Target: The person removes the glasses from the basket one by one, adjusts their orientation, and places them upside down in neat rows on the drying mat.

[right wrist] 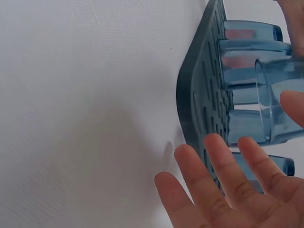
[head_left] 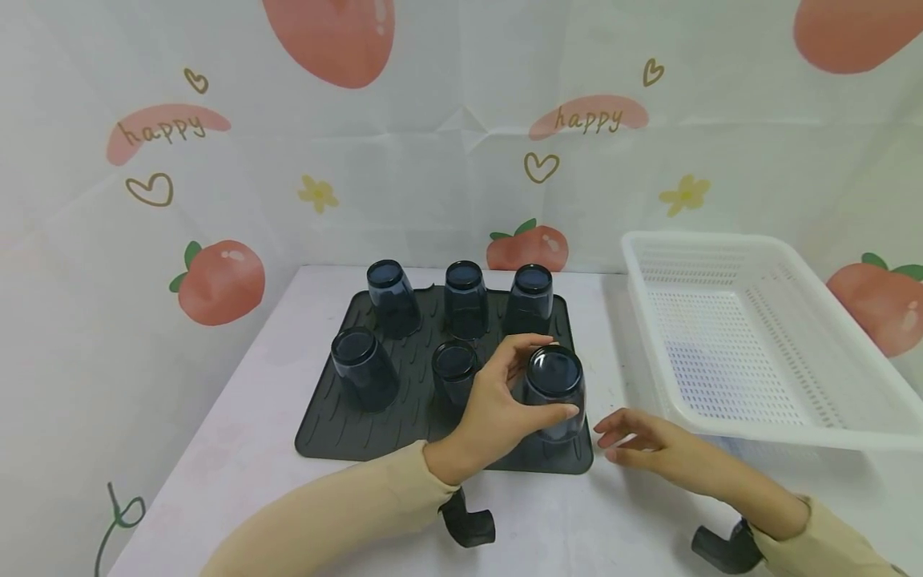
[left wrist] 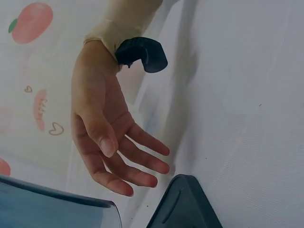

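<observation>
My left hand (head_left: 497,401) grips a dark blue glass tumbler (head_left: 555,377), thumb in front and fingers behind. The tumbler is upside down over the front right corner of a black ribbed drying mat (head_left: 332,437). In the right wrist view the held tumbler's (right wrist: 280,99) rim shows a gap from the mat's surface (right wrist: 190,95). Just right of the mat, my right hand (head_left: 656,449) hovers with fingers loosely spread and holds nothing; in the left wrist view its palm (left wrist: 102,109) faces the tumbler (left wrist: 52,204).
Several more upside-down tumblers stand on the mat, including a front left one (head_left: 364,369), a front middle one (head_left: 454,373) and a back right one (head_left: 530,300). A white perforated plastic basket (head_left: 649,336) sits at the right. Behind the white table (head_left: 238,449) hangs a printed cloth (head_left: 433,160).
</observation>
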{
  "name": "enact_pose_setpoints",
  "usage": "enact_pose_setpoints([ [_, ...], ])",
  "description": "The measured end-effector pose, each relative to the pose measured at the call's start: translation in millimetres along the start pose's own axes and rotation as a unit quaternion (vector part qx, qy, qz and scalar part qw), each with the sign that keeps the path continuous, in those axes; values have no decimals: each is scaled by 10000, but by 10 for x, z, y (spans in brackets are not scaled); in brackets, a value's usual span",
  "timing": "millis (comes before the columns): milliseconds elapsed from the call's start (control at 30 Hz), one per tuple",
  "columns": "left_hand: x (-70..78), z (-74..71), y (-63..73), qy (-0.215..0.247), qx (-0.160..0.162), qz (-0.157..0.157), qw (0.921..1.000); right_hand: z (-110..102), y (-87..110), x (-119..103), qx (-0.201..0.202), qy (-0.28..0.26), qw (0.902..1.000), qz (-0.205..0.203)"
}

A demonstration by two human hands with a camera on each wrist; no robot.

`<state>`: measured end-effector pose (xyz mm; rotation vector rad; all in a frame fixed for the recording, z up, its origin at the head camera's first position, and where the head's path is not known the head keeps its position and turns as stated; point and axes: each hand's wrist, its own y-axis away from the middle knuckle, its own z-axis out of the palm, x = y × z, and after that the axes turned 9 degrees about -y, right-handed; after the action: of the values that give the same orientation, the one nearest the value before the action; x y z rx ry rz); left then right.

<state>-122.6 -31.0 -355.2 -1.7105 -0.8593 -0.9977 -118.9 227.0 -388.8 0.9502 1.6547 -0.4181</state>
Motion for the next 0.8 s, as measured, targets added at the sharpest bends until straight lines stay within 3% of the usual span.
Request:
enact_pose_setpoints([
  [433, -121, 111, -72, 251, -51, -473, 9986, 1, -1, 39, 19, 23, 9998, -212],
  [800, -248, 194, -105, 9, 313, -881, 9956, -6, -2, 21, 9, 5, 9998, -176],
])
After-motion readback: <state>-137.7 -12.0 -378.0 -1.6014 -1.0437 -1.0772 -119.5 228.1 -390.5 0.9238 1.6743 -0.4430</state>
